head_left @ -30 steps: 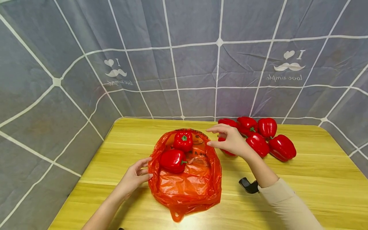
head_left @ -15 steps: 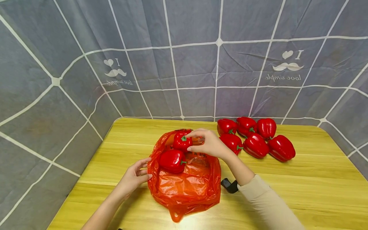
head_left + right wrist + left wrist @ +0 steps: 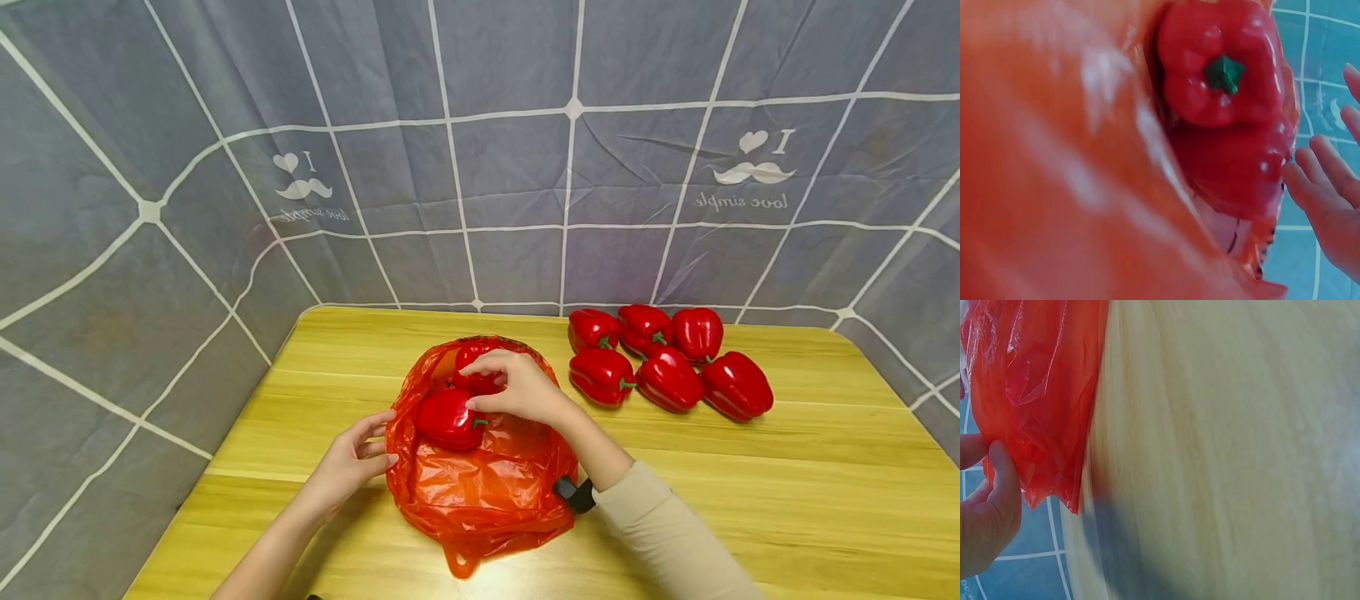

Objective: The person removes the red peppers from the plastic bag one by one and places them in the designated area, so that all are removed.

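An orange-red plastic bag point(image 3: 480, 483) stands on the table with its mouth up and rolled outward. Two red bell peppers lie inside: the front pepper point(image 3: 448, 419) shows its green stem, and the back pepper point(image 3: 463, 362) is partly covered by my right hand point(image 3: 517, 385). That hand hovers over the bag's mouth, fingers loosely extended with nothing held. In the right wrist view its fingers point(image 3: 1319, 172) lie beside a pepper point(image 3: 1219, 69). My left hand point(image 3: 348, 458) holds the bag's left side; the left wrist view shows thumb and finger at the plastic.
Several more red bell peppers point(image 3: 670, 380) lie grouped at the back right of the wooden table point(image 3: 735, 483). A grey curtain point(image 3: 510, 175) with white lines hangs behind and at the left. A black strap piece point(image 3: 575, 495) sits by the right wrist.
My right hand has moved left from beside the grouped peppers to over the peppers in the bag, then slightly lower. The left hand and the bag have stayed in place.
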Available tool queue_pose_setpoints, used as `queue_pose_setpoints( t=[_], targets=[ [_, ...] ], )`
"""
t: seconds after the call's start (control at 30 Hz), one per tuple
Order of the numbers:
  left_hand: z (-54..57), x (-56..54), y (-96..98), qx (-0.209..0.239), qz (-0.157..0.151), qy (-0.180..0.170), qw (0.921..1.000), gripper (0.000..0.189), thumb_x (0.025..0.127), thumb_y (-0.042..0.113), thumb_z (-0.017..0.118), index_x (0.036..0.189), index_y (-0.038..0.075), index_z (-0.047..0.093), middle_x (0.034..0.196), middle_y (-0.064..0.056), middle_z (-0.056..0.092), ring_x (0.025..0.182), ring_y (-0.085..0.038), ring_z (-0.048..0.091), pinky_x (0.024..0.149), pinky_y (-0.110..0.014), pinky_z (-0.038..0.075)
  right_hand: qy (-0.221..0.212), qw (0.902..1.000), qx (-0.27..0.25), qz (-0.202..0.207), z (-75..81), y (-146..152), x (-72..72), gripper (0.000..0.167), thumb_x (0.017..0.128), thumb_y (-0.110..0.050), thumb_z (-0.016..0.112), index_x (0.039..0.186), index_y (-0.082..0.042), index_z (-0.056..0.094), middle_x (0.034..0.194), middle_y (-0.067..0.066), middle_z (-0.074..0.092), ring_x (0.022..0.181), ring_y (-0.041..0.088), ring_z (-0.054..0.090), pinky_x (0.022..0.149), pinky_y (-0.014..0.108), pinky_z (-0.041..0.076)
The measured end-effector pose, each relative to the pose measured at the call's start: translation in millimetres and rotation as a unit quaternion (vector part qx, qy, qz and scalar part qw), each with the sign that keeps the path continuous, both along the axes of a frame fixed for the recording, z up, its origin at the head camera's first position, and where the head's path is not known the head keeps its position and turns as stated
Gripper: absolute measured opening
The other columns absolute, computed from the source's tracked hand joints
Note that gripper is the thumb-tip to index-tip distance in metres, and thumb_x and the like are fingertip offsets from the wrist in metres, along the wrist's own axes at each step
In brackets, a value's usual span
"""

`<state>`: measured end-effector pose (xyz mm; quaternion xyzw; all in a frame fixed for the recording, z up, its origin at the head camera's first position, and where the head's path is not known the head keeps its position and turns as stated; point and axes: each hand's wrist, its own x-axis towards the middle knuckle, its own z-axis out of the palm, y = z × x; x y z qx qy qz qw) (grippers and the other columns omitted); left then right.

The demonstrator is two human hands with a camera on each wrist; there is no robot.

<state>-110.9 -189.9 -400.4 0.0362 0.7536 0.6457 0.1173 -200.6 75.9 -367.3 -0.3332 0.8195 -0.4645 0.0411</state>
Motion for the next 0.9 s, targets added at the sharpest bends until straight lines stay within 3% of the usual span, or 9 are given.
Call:
queue_pose_setpoints(
  t=[0.27, 0.5, 0.73, 0.9],
  targets=[
    [-0.1, -0.6, 0.8, 0.000, 0.001, 0.001, 1.0000, 0.060, 0.082, -0.008, 0.059, 0.137, -0.009, 0.033, 0.127, -0.029, 0.042, 0.106, -0.033, 0.057, 0.075, -0.029, 0.052, -0.004, 0.9997, 0.016, 0.020, -4.9, -8.2, 4.5, 0.038, 0.075, -0.013, 0.076, 0.111, -0.005, 0.067, 0.110, 0.007, 0.063, 0.102, 0.023, 0.056, 0.083, 0.038, 0.050],
    [-0.9, -0.5, 0.5, 0.003, 0.004, -0.004, 1.0000, 0.060, 0.082, -0.009, 0.058, 0.137, -0.009, 0.033, 0.127, -0.029, 0.042, 0.106, -0.034, 0.056, 0.075, -0.029, 0.052, 0.038, 0.9964, 0.071, 0.027, -8.2, -16.4, 9.7, 0.037, 0.075, -0.016, 0.077, 0.111, -0.007, 0.069, 0.113, 0.006, 0.061, 0.107, 0.021, 0.054, 0.088, 0.035, 0.047],
    [-0.8, -0.4, 0.4, 0.003, 0.005, -0.006, 1.0000, 0.059, 0.083, -0.009, 0.058, 0.137, -0.008, 0.034, 0.127, -0.028, 0.042, 0.105, -0.031, 0.057, 0.075, -0.029, 0.052, 0.081, 0.9866, 0.138, 0.030, -12.7, -22.4, 15.6, 0.037, 0.076, -0.017, 0.077, 0.112, -0.011, 0.069, 0.117, 0.007, 0.060, 0.114, 0.024, 0.050, 0.096, 0.043, 0.040],
    [-0.9, -0.5, -0.2, 0.000, 0.004, -0.005, 1.0000, 0.059, 0.083, -0.008, 0.058, 0.137, -0.008, 0.034, 0.126, -0.028, 0.042, 0.104, -0.030, 0.058, 0.076, -0.028, 0.052, 0.104, 0.9800, 0.167, 0.030, -13.2, -26.0, 18.2, 0.038, 0.075, -0.019, 0.078, 0.111, -0.012, 0.069, 0.117, 0.009, 0.059, 0.112, 0.026, 0.050, 0.094, 0.045, 0.041]
  ],
)
